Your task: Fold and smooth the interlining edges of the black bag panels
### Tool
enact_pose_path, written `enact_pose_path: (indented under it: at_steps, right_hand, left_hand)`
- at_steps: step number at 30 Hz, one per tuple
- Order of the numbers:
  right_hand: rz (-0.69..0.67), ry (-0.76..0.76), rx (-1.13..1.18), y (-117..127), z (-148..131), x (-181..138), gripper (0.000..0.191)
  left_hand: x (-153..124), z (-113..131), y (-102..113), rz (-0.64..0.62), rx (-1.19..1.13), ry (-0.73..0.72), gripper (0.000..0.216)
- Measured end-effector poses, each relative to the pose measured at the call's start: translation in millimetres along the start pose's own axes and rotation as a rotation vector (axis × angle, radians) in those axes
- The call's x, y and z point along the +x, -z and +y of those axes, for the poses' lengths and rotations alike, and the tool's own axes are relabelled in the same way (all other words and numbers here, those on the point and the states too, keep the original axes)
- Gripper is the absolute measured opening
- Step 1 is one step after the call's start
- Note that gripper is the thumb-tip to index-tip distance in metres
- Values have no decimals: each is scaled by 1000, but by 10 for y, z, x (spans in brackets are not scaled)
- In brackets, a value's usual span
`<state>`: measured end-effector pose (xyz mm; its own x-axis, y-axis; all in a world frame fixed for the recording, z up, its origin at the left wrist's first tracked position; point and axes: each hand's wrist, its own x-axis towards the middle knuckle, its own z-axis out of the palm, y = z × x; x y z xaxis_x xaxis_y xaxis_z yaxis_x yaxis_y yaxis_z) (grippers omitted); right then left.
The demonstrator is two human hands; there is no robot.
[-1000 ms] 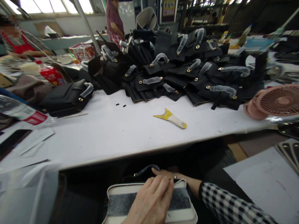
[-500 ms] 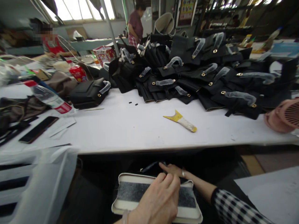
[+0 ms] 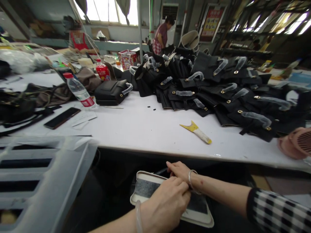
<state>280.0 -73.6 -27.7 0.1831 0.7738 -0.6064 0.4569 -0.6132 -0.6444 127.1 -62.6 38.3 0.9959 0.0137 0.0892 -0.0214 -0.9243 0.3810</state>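
A white tabletop spans the scene, with black bags heaped across its far side, their handles wrapped in clear film. A separate black bag sits left of the heap, just beside a red-capped bottle; a phone lies nearer. Farther off, one person wears a red apron; another stands right of a bright window.

The table's near edge runs just beyond the hands. Between it and the heap stretches white surface, bearing a yellow-ended tool and small black scraps. A pink fan bounds this stretch on the right; a pale slatted piece stands near left, well apart from the hands.

On the near side of that edge is the cream-rimmed panel. The left hand bends over it; its fingertips are hidden, so I cannot tell whether it grips. The right hand is at the panel's far rim, thumb pointing left, its hold likewise impossible to tell.
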Motion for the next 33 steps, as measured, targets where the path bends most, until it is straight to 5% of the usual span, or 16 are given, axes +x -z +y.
enact_pose_path:
  at_steps: [4,7,9,11,15,18,24,33]
  right_hand:
    - [-6,91,-158,-12,-48,-45,51]
    - [10,119,-229,-23,-119,-100,62]
    - [37,123,-275,-41,-150,-121,66]
    - [50,121,-324,-56,-159,-129,66]
    - [51,113,-418,-61,-145,-135,72]
    - [27,140,-468,-60,-155,-147,77]
    - [-89,226,-511,-98,-247,-172,79]
    - [-192,271,-558,-197,-338,-114,86]
  left_hand:
    - [-295,-235,204,235,-421,148,33]
    - [-611,-661,167,521,-648,524,29]
    - [-804,-974,-21,549,-896,896,35]
    - [-919,-1208,-310,441,-1035,1031,44]
    - [-836,-1367,-876,153,-1410,1126,53]
    - [-664,-1400,-1061,121,-1567,1175,27]
    - [-622,-1410,-1068,138,-1691,1272,10]
    - [-657,-1277,-1085,244,-1793,1330,21]
